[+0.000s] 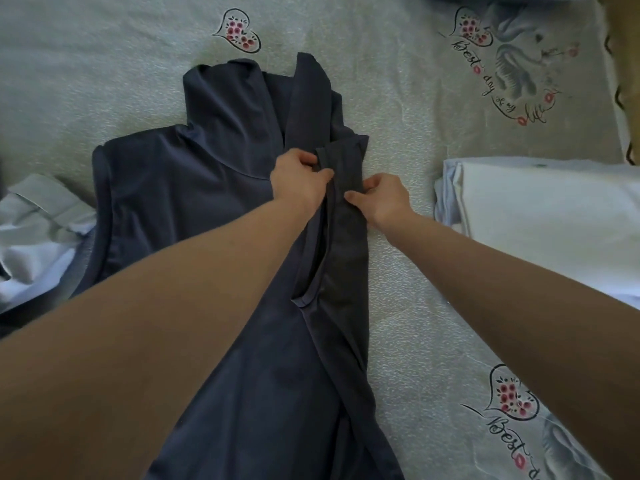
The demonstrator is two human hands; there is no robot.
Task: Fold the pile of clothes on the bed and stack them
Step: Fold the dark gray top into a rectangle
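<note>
A dark navy sleeveless garment (194, 188) lies spread on the bed, its length running toward me. Its right edge is turned inward as a narrow dark strip. My left hand (298, 180) pinches that strip near its upper end, thumb and fingers curled on the cloth. My right hand (379, 199) pinches the same strip just to the right, fingertips close to those of the left hand. A folded white garment (540, 216) lies on the bed to the right. My forearms hide much of the garment's lower half.
A crumpled heap of pale grey and white clothes (38, 233) sits at the left edge. The bedsheet (415, 81) is light grey with heart and swan prints. A yellowish bed edge (623, 74) shows at the top right.
</note>
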